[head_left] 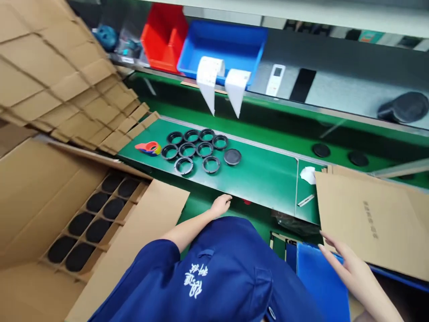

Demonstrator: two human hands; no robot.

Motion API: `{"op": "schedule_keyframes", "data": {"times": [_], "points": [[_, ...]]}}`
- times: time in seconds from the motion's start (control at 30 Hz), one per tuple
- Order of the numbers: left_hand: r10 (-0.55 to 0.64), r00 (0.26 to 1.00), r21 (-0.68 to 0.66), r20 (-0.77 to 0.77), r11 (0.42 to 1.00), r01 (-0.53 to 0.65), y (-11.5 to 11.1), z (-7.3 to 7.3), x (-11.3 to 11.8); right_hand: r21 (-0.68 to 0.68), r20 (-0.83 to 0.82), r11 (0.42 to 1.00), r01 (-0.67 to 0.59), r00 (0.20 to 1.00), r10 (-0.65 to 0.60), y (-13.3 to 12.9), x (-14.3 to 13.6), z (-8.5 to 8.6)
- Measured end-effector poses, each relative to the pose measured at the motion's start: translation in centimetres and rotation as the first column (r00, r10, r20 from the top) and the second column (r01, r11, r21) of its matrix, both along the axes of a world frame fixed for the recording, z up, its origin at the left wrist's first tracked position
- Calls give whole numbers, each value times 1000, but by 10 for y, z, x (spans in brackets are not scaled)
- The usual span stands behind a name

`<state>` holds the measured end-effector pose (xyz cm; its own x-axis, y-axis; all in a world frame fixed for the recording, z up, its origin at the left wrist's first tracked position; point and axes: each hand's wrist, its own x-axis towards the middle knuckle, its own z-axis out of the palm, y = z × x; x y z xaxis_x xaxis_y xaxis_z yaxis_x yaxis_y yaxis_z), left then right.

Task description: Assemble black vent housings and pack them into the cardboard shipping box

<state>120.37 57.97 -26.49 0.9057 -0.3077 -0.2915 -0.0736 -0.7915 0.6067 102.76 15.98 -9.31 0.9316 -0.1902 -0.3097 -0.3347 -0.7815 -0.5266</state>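
Note:
My left hand (221, 205) is at the front edge of the green worktable (264, 179), fingers loosely bent and slightly apart, with nothing seen in them. Whether it touches the edge I cannot tell. On the table beyond it lie several black rings (211, 164) in loose rows, with a black round disc (232, 156) to their right. To the right, my right hand (343, 259) is open, its fingers stretched out beside a stack of flat cardboard (355, 210) and above a blue bin (315, 273). It holds nothing that I can see.
An open carton (43, 179) at left holds several black round pieces (97, 202) in cardboard dividers. Tape rolls (149, 148) lie at the table's left end. A shelf above carries a red bin (166, 40), a blue tray (224, 40) and hanging paper labels (208, 78).

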Motion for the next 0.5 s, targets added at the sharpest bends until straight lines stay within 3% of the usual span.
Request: {"op": "schedule_keyframes", "data": {"times": [0.2,0.3,0.4,0.5], "points": [[47,984,95,174,993,-64,22,23,88,33,18,986,164,986,-165,52,-15,21],[62,966,137,251,986,-99,31,13,118,75,61,947,313,946,-317,56,-29,35],[-65,958,170,281,985,17,27,-10,135,-10,88,808,590,805,-587,29,-54,35],[-144,952,144,272,984,108,9,-21,124,-231,-34,625,745,636,-771,-10,-81,15]]}}
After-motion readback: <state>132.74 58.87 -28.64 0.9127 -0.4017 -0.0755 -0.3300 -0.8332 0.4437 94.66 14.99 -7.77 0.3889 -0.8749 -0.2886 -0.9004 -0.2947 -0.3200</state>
